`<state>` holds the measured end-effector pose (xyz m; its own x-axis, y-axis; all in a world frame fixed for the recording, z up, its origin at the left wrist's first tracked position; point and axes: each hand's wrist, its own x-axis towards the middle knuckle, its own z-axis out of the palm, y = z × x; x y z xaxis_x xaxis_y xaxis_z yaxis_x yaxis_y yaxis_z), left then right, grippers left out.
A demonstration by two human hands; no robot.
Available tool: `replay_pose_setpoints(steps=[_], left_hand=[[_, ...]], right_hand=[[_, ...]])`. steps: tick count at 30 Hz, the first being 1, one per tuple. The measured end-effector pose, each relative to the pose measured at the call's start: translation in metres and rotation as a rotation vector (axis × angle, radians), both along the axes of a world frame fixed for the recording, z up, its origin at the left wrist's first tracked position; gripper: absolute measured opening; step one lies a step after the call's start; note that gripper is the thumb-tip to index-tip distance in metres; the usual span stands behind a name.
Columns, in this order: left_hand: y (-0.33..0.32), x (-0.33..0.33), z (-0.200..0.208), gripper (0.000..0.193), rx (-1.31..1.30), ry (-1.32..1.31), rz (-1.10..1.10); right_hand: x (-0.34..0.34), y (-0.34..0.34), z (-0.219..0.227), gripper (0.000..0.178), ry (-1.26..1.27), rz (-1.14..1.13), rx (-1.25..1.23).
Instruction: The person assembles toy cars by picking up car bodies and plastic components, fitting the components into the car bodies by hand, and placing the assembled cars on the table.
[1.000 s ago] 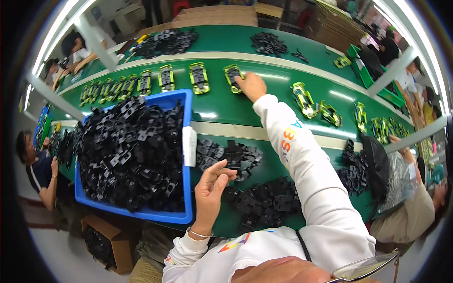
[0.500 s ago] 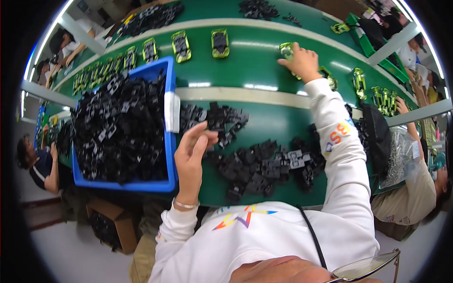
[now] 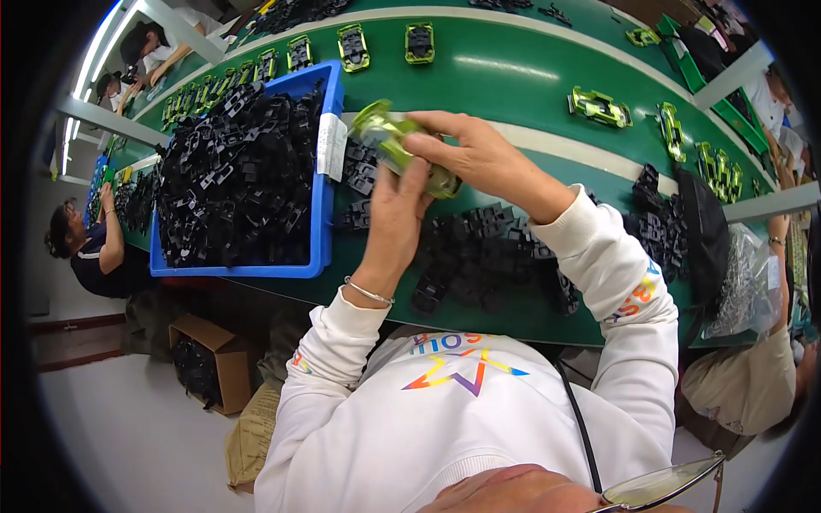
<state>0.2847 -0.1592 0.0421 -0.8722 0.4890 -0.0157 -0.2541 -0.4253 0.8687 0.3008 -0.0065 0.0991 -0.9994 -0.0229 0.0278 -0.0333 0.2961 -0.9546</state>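
A lime-green toy car body [image 3: 376, 128] is held in front of me, tilted, above the loose black parts. My left hand [image 3: 395, 218] grips it from below, fingers closed on its near side. Over its right end my right hand [image 3: 487, 162] is closed too, thumb and fingers on the shell. My fingers hide part of the car's underside. Beneath both hands lies a heap of black plastic parts [image 3: 479, 256]. Just left of the hands stands a blue bin [image 3: 321, 227] full of similar black parts.
Green car bodies [image 3: 599, 107] lie on the green table at the right. A row with black pieces fitted [image 3: 352, 47] runs along the far left. A black bag [image 3: 703, 239] and a clear plastic bag [image 3: 744, 278] sit at the right. Other people work at both sides.
My right hand has come back from the far strip with a green car body. My left hand, empty before, now holds it too. The whole view has shifted.
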Motion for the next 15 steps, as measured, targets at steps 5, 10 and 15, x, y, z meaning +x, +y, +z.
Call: replay_pose_setpoints(steps=[5,10,15], left_hand=[[-0.036,-0.013,0.003,0.048,0.175,-0.052,0.033],[-0.074,-0.017,0.005,0.054,0.172,-0.013,0.105],[-0.085,-0.012,0.003,0.052,0.155,-0.014,0.065]], right_hand=[[0.013,0.011,-0.003,0.041,0.157,-0.118,0.072],[0.026,0.022,-0.041,0.036,0.202,-0.069,0.550],[0.019,0.015,-0.057,0.024,0.436,0.004,0.908]])
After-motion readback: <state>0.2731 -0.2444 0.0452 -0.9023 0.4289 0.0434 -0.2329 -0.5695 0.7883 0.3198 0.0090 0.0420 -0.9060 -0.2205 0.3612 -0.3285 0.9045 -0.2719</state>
